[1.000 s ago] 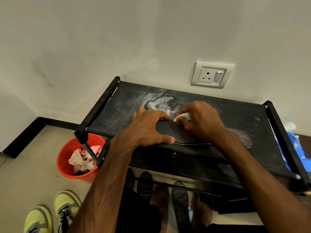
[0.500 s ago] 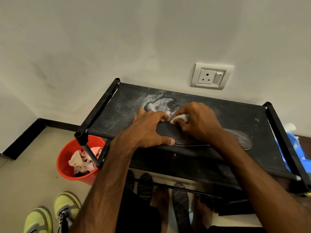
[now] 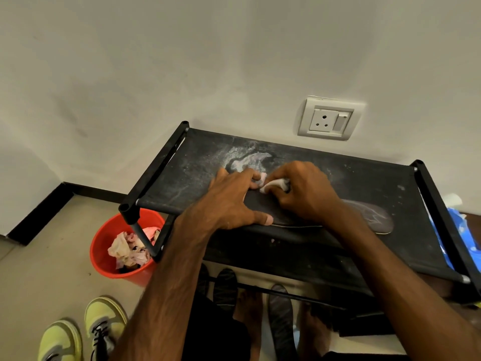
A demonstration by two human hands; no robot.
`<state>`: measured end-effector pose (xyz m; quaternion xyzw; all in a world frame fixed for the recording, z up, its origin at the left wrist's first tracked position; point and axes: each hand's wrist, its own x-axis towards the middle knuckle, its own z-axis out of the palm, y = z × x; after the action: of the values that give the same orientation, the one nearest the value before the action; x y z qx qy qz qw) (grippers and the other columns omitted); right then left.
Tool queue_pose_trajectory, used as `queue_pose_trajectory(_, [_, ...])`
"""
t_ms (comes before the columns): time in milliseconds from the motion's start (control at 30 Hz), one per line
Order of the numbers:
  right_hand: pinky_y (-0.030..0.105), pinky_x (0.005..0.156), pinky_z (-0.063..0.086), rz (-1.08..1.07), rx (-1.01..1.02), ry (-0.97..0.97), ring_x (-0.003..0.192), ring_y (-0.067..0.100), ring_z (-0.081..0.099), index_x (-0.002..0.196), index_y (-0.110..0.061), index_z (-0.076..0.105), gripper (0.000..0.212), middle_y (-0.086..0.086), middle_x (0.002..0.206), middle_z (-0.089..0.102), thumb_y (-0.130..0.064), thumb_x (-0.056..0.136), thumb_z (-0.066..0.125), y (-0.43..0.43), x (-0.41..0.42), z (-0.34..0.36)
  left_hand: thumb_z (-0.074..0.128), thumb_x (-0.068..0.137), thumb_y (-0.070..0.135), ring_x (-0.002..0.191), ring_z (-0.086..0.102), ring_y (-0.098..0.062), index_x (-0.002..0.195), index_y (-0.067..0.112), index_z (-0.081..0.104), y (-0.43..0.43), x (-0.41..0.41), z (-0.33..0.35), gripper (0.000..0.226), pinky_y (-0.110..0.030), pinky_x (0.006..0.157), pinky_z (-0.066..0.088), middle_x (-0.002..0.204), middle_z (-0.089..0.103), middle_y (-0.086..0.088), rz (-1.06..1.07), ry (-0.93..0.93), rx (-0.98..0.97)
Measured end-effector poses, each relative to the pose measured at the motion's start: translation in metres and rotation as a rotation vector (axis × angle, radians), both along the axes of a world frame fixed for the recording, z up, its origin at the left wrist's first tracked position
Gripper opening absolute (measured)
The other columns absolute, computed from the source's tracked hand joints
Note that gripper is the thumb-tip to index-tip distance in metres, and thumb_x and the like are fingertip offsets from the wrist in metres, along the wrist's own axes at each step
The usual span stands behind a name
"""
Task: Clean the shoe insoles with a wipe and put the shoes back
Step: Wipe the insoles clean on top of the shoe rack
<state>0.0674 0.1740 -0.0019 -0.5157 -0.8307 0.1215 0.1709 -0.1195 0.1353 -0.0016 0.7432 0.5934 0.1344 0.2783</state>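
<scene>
Near left, floor: two yellow-green shoes [image 3: 59, 340] [image 3: 104, 319], side by side, toes pointing away.

Just beyond them: one red bucket [image 3: 100, 252] by the rack's near left leg, holding crumpled wipes; count cannot be told.

Centre: one black rack [image 3: 364, 183] against the wall, its top dusty with a pale smear at the far middle. One dark insole [image 3: 369, 217] lies flat along the top's near edge, heel to the right.

Left hand [image 3: 231, 201]: fingers spread and fairly straight, pressing down on the insole's left end, thumb on its near edge.

Right hand [image 3: 304, 191]: curled tight around one white wipe [image 3: 276, 184], held on the insole just beside the left fingertips.

Below the rack: three more dark insoles [image 3: 225, 287] on the floor, one partly hidden by the left arm.

Far wall: one socket [image 3: 329, 118].

Right edge: one blue pack [image 3: 463, 230].
</scene>
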Motion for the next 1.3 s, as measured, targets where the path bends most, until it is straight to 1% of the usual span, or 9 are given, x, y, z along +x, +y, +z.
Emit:
queue_pose_trajectory(133, [0.039, 0.077, 0.057, -0.067, 0.031, -0.01, 0.093, 0.024, 0.07, 0.099, -0.031, 0.081, 0.015, -0.001, 0.098, 0.078, -0.027, 0.088, 0.072, 0.004, 0.006, -0.002, 0.083, 0.072, 0.054, 0.13, 0.031, -0.017, 0.146, 0.03, 0.039, -0.001, 0.0, 0.001, 0.09, -0.04, 0.108, 0.035, 0.134, 0.055, 0.017, 0.016, -0.018, -0.006])
queue_pose_trajectory(367, [0.042, 0.077, 0.058, 0.244, -0.051, 0.011, 0.084, 0.02, 0.071, 0.108, -0.022, 0.081, 0.022, 0.005, 0.101, 0.077, -0.017, 0.088, 0.074, -0.008, -0.015, 0.0, 0.086, 0.07, 0.051, 0.135, 0.028, -0.02, 0.148, 0.029, 0.036, 0.001, 0.0, 0.0, 0.095, -0.041, 0.105, 0.034, 0.14, 0.051, 0.006, 0.015, -0.006, -0.022])
queue_pose_trajectory(433, [0.04, 0.077, 0.058, 0.278, -0.063, -0.001, 0.085, 0.018, 0.07, 0.108, -0.026, 0.081, 0.021, 0.002, 0.102, 0.077, -0.02, 0.089, 0.075, -0.007, -0.014, 0.003, 0.085, 0.07, 0.051, 0.135, 0.028, -0.02, 0.147, 0.029, 0.038, 0.001, 0.001, 0.001, 0.094, -0.041, 0.105, 0.032, 0.141, 0.052, 0.008, 0.015, -0.004, -0.011])
queue_pose_trajectory(533, [0.04, 0.076, 0.057, 0.162, -0.024, -0.023, 0.088, 0.018, 0.069, 0.104, -0.037, 0.081, 0.019, -0.005, 0.102, 0.076, -0.028, 0.088, 0.075, -0.005, -0.002, 0.005, 0.082, 0.072, 0.056, 0.134, 0.029, -0.018, 0.148, 0.03, 0.038, 0.001, 0.001, 0.0, 0.091, -0.036, 0.102, 0.028, 0.141, 0.054, 0.015, 0.014, 0.013, 0.01])
queue_pose_trajectory(667, [0.043, 0.08, 0.057, 0.05, -0.041, -0.044, 0.094, 0.019, 0.069, 0.101, -0.036, 0.081, 0.017, -0.008, 0.103, 0.077, -0.029, 0.087, 0.074, -0.004, 0.012, 0.009, 0.082, 0.072, 0.058, 0.132, 0.03, -0.015, 0.146, 0.032, 0.04, 0.001, 0.001, -0.001, 0.088, -0.03, 0.097, 0.022, 0.137, 0.057, 0.019, 0.029, 0.007, 0.014])
queue_pose_trajectory(833, [0.038, 0.082, 0.059, 0.216, -0.153, -0.085, 0.088, 0.009, 0.071, 0.098, -0.03, 0.082, 0.015, -0.009, 0.099, 0.078, -0.022, 0.086, 0.076, -0.01, 0.009, 0.017, 0.083, 0.07, 0.058, 0.13, 0.03, -0.014, 0.144, 0.034, 0.04, 0.001, 0.0, -0.001, 0.089, -0.031, 0.093, 0.02, 0.136, 0.057, 0.021, 0.034, 0.026, 0.032])
queue_pose_trajectory(1100, [0.031, 0.086, 0.06, 0.302, -0.43, -0.139, 0.09, -0.004, 0.07, 0.096, -0.036, 0.082, 0.016, -0.021, 0.095, 0.077, -0.025, 0.084, 0.08, -0.014, 0.032, 0.038, 0.083, 0.068, 0.06, 0.125, 0.034, -0.011, 0.137, 0.039, 0.05, 0.001, 0.002, -0.001, 0.079, -0.031, 0.093, 0.021, 0.127, 0.058, 0.023, 0.039, 0.03, 0.06])
queue_pose_trajectory(1200, [0.034, 0.086, 0.06, 0.291, -0.407, -0.143, 0.092, -0.002, 0.07, 0.095, -0.039, 0.081, 0.015, -0.022, 0.095, 0.076, -0.028, 0.084, 0.08, -0.016, 0.034, 0.037, 0.082, 0.069, 0.061, 0.125, 0.033, -0.013, 0.135, 0.04, 0.053, 0.001, 0.001, 0.0, 0.075, -0.032, 0.094, 0.021, 0.129, 0.057, 0.021, 0.024, 0.052, 0.064])
queue_pose_trajectory(1300, [0.04, 0.084, 0.06, 0.242, -0.286, -0.148, 0.09, 0.003, 0.07, 0.095, -0.04, 0.079, 0.016, -0.019, 0.094, 0.076, -0.029, 0.084, 0.078, -0.018, 0.026, 0.029, 0.081, 0.071, 0.06, 0.125, 0.034, -0.014, 0.136, 0.039, 0.053, 0.001, -0.002, 0.001, 0.073, -0.032, 0.096, 0.022, 0.131, 0.057, 0.019, 0.004, 0.057, 0.065])
